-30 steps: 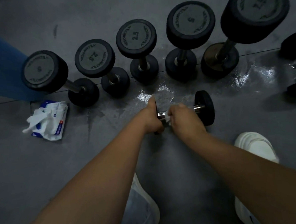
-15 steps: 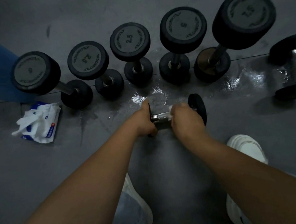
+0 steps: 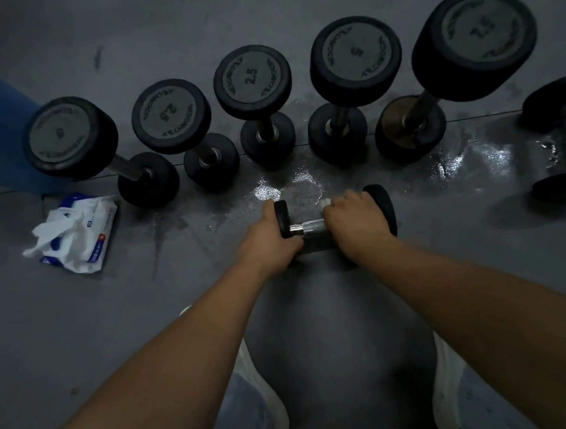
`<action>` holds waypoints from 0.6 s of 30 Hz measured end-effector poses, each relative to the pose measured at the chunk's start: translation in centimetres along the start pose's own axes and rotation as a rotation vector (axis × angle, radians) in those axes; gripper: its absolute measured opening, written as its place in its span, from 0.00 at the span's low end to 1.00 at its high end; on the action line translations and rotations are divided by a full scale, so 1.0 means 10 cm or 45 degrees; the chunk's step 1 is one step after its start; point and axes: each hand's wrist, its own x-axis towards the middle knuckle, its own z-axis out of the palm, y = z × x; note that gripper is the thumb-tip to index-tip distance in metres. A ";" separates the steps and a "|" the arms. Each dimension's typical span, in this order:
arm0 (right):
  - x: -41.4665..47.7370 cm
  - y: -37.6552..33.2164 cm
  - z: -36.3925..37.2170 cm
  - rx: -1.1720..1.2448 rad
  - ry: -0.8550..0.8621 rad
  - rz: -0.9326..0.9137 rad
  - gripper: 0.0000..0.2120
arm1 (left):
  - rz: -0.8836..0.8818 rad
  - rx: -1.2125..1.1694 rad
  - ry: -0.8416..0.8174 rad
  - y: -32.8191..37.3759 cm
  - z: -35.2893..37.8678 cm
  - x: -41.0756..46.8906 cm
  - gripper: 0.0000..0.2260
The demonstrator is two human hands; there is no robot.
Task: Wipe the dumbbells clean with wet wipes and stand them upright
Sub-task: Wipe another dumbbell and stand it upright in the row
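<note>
Head view: left hand (image 3: 268, 243) grips small black chrome-handled dumbbell (image 3: 309, 226) by its end; right hand (image 3: 356, 220) clasps white wet wipe (image 3: 324, 202) round the handle. Wiping in hand; upending likely next.

The scene is taken by one wide-angle camera worn on the head, aimed forward and steeply down at the floor (image 3: 69, 334). Both forearms are seen entering from the lower edge. The left hand (image 3: 267, 236) and right hand (image 3: 354, 218) are framed near, just above the middle, with the lying dumbbell (image 3: 311, 224) gripped between them. The upright dumbbells (image 3: 252, 76) beyond the hands are viewed from above, their top faces turned to the lens and their stems splayed outward by it. A wipes pack (image 3: 75, 234) is caught well out to the left of the left hand. Two shoes (image 3: 448, 383) are taken in nearer than the hands, by the lower edge.
</note>
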 end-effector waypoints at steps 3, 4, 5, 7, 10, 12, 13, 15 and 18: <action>0.06 0.06 -0.11 0.034 -0.235 -0.191 0.09 | -0.076 0.047 -0.098 0.02 -0.15 0.03 0.27; 0.07 0.07 -0.14 0.056 -0.316 -0.219 0.09 | -0.080 0.064 -0.113 0.01 -0.18 0.02 0.28; 0.07 0.08 -0.15 0.089 -0.376 -0.231 0.10 | -0.070 0.088 -0.118 0.01 -0.18 0.00 0.29; 0.05 0.06 -0.14 0.188 -0.354 -0.204 0.16 | -0.031 0.176 -0.101 0.01 -0.16 -0.01 0.27; -0.05 -0.09 -0.16 0.506 -0.057 0.013 0.16 | 0.004 0.287 -0.080 -0.02 -0.10 -0.01 0.24; -0.14 -0.25 -0.12 0.716 0.005 0.223 0.11 | 0.056 0.223 -0.144 -0.06 -0.09 -0.05 0.36; -0.19 -0.34 -0.09 0.744 -0.025 0.270 0.11 | 0.078 0.167 -0.189 -0.08 -0.09 -0.09 0.43; -0.26 -0.49 0.00 0.751 -0.108 0.261 0.11 | 0.108 0.144 -0.217 -0.13 -0.07 -0.13 0.50; -0.21 -0.47 0.01 0.910 0.000 0.311 0.12 | 0.123 0.183 -0.134 -0.17 -0.03 -0.09 0.47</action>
